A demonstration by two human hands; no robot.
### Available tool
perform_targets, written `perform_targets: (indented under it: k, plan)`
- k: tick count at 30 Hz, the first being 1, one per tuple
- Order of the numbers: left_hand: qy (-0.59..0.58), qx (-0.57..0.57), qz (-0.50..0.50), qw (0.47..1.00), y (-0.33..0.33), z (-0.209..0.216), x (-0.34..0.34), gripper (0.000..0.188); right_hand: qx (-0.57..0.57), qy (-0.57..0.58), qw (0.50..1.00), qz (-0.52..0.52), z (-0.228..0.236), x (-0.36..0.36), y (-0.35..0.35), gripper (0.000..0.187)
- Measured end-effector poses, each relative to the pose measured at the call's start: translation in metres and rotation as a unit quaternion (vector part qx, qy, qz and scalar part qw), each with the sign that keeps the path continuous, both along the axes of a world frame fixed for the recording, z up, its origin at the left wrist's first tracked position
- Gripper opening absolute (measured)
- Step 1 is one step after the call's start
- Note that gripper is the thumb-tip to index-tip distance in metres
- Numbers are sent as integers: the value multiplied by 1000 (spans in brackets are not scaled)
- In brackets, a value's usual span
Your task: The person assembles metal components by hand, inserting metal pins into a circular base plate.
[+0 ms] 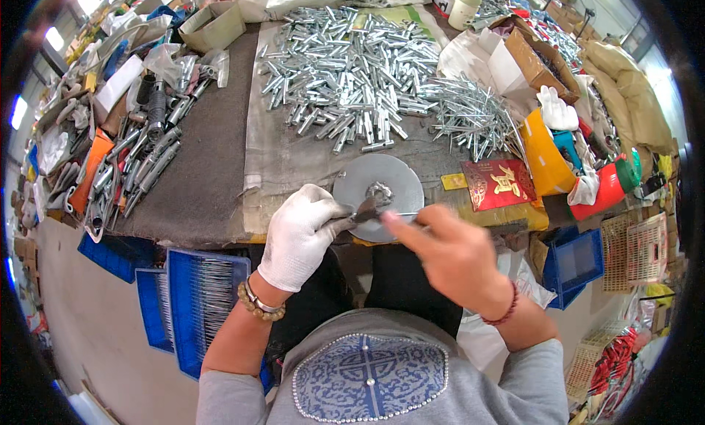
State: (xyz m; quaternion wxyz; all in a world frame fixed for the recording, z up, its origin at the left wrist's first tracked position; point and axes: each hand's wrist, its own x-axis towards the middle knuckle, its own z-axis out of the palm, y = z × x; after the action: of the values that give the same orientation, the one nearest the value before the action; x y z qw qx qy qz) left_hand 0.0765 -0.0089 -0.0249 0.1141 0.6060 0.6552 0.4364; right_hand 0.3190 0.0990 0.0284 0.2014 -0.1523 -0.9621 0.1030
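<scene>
My left hand [299, 235], in a white glove with the fingertips bare, pinches a small dark metal piece [366, 209]. It is over a round grey metal disc [411, 177] at the table's near edge. On the disc lies a little heap of small shiny parts [380, 193]. Bare and blurred by motion, my right hand [455, 252] is closed with its index finger at the dark piece. A thin silvery rod [408, 216] shows at its fingers; how it is gripped is smeared. Beyond the disc spread many metal tubes [352, 73], with a pile of thin metal pins [474, 117] beside them.
A red envelope [499, 185] and a yellow cut-open container [547, 157] are right of the disc. Tools and tubes [150, 157] crowd the left side. Blue crates [170, 307] with rods stand below left; another blue crate [576, 263] is below right. A cardboard box [540, 65] sits back right.
</scene>
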Motion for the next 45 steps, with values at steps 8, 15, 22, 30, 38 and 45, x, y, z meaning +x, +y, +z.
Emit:
perform_targets:
  k: [8, 15, 22, 30, 38, 45]
  plan:
    - [-30, -9, -17, 999, 0, 1, -4, 17, -201, 101, 974, -21, -9, -13, 28, 59]
    - [-24, 2, -16, 1000, 0, -4, -3, 15, 33, 5, 997, -64, -3, -14, 10, 31]
    - [126, 51, 38, 990, -7, 4, 7, 23, -262, 13, 962, -78, -31, -3, -17, 25]
    - [-281, -83, 132, 947, -39, -9, 61, 50, -713, -5, 693, -104, -34, -4, -37, 24]
    - [-486, -153, 128, 851, -39, 8, 54, 63, -685, 7, 724, -88, -49, -13, -61, 26]
    - [-424, -21, 147, 893, -66, -24, 36, 63, -652, 6, 755, -67, -54, -33, -80, 51]
